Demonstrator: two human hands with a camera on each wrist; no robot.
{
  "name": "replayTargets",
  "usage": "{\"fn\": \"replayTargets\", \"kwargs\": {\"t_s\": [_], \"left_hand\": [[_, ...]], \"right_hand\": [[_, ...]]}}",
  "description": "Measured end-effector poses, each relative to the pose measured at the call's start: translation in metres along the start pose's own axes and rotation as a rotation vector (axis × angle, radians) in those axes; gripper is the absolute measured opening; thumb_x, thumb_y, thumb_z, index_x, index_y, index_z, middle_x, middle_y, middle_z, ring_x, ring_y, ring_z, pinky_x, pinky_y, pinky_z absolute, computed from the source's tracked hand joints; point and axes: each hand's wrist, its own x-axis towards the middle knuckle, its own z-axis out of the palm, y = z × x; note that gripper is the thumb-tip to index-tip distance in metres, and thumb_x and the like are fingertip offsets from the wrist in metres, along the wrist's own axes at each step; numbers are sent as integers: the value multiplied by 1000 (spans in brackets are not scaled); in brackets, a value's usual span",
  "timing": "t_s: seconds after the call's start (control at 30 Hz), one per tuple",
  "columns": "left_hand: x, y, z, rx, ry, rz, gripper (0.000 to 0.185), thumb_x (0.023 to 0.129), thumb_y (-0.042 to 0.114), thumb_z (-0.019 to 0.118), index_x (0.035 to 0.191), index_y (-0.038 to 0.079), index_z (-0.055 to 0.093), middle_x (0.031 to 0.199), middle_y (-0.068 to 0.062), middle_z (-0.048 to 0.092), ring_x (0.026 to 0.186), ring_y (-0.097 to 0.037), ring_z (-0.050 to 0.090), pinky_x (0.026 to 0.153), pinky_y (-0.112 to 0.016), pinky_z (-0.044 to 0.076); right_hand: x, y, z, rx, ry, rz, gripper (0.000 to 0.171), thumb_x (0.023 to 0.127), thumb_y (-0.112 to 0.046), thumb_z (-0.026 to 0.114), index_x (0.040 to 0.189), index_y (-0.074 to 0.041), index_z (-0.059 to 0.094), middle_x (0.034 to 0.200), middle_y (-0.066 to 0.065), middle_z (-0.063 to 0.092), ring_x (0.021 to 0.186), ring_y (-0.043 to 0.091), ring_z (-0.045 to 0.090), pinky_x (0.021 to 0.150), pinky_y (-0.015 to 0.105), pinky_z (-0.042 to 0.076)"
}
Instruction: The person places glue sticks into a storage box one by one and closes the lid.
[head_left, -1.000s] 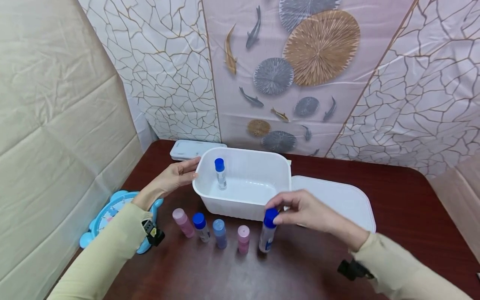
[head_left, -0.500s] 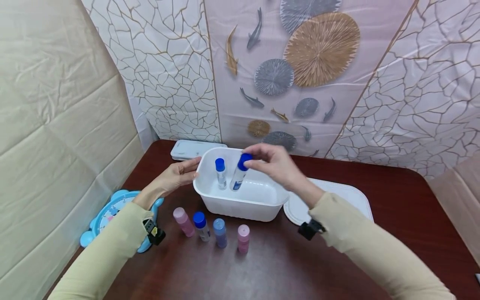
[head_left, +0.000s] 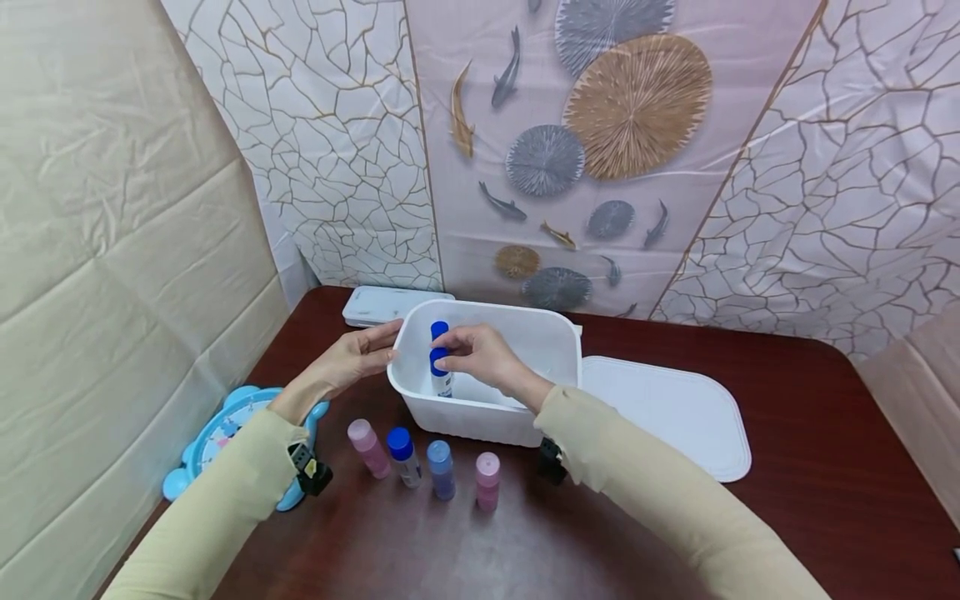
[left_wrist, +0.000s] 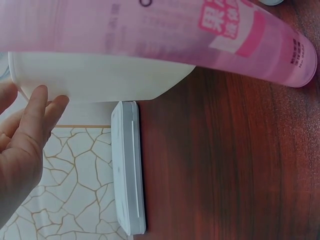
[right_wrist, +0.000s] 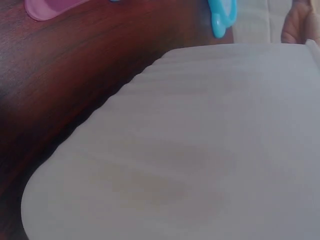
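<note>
Your right hand (head_left: 480, 357) is inside the white tub (head_left: 555, 337), fingertips pinched on the blue cap of a small bottle (head_left: 441, 372). It sits low against the tub's left wall, just in front of a second blue-capped bottle (head_left: 438, 330) already standing there. Holding it by the cap keeps it upright and keeps your fingers off the tub floor.

Your left hand (head_left: 352, 358) holds nothing: fingers straight, laid flat against the tub's outer left wall, probably bracing the tub so it doesn't slide.

Four more bottles stand in a row on the desk (head_left: 810, 400) just in front of the tub: pink (head_left: 367, 447), blue-capped (head_left: 403, 454), pale blue (head_left: 440, 467), pink (head_left: 487, 479). They are within easy reach of either hand.

The tub's lid (head_left: 675, 417) lies flat to the right, its edge touching or just beside the tub. A flat white case (head_left: 378, 302) sits behind the tub near the wall, and a blue toy clock (head_left: 225, 429) lies at the desk's left edge under your left forearm.

View differences:
- Head view is the only one showing both hands and the inside of the tub.
- Left wrist view shows the fingertips (left_wrist: 42, 107) on the tub wall (left_wrist: 100, 80) and the case (left_wrist: 127, 170) side-on, with a pink bottle (left_wrist: 210, 35) filling the foreground.
- Right wrist view is mostly tub wall (right_wrist: 190, 150), blurred. It shows none of the right hand's grip, so the head view alone confirms that.
</note>
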Motion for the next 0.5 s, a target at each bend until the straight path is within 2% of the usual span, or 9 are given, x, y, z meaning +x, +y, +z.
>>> {"fn": "replayTargets", "kwargs": {"t_s": [0.27, 0.5], "left_hand": [[0, -2, 0, -17, -11, 20, 63, 95, 9, 55, 149, 4, 23, 150, -19, 31, 135, -34, 36, 101, -38, 42], [0, -1, 0, 4, -2, -3, 61, 96, 9, 53, 149, 4, 24, 152, -16, 28, 136, -34, 34, 102, -41, 41]], "right_hand": [[5, -1, 9, 4, -66, 22, 30, 85, -2, 67, 114, 1, 65, 107, 14, 68, 96, 20, 66, 83, 27, 56], [5, -2, 8, 29, -98, 66, 35, 87, -3, 64, 122, 1, 61, 114, 17, 66, 103, 23, 64, 86, 29, 55]]}}
